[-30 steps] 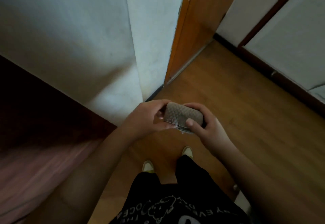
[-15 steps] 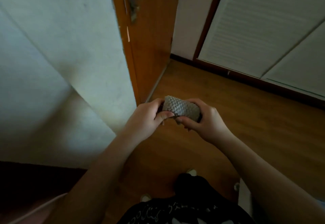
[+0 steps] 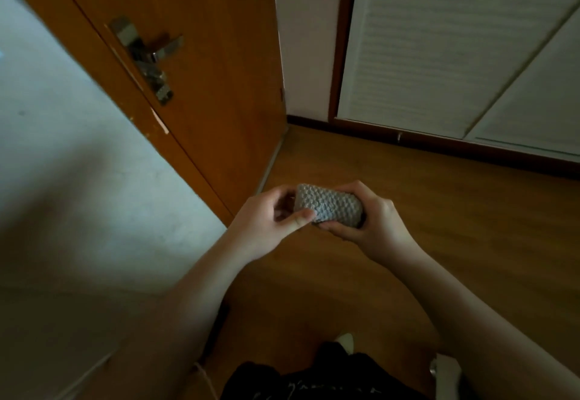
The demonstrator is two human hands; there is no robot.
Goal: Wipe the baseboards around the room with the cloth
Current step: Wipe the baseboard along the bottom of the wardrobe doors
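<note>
Nearest, at the bottom edge, dark clothing and the pale toe of a shoe [image 3: 345,340] show the person standing on the wooden floor [image 3: 455,242], both forearms reaching forward. Between the hands sits the cloth [image 3: 329,208], a grey, bumpy-textured piece folded into a compact pad, held in the air well above the floor. The right hand [image 3: 373,224] wraps it from the far side, fingers curled over the top and thumb underneath; the left hand [image 3: 266,224] pinches its near end with thumb against the fabric, though whether the other left fingers grip or merely steady it is hard to tell in this dim light. Beyond them stands an orange wooden door [image 3: 204,70] with a metal handle [image 3: 150,54], and past that a dark baseboard [image 3: 470,148] runs along the foot of a white louvred closet [image 3: 439,48]. Judging from this, the pad is being readied and no wiping is under way. To do this step well, I would square the fold so a flat face points outward, settle it in one hand, then crouch low and press it along the top edge of the trim, starting at the corner by the door.
</note>
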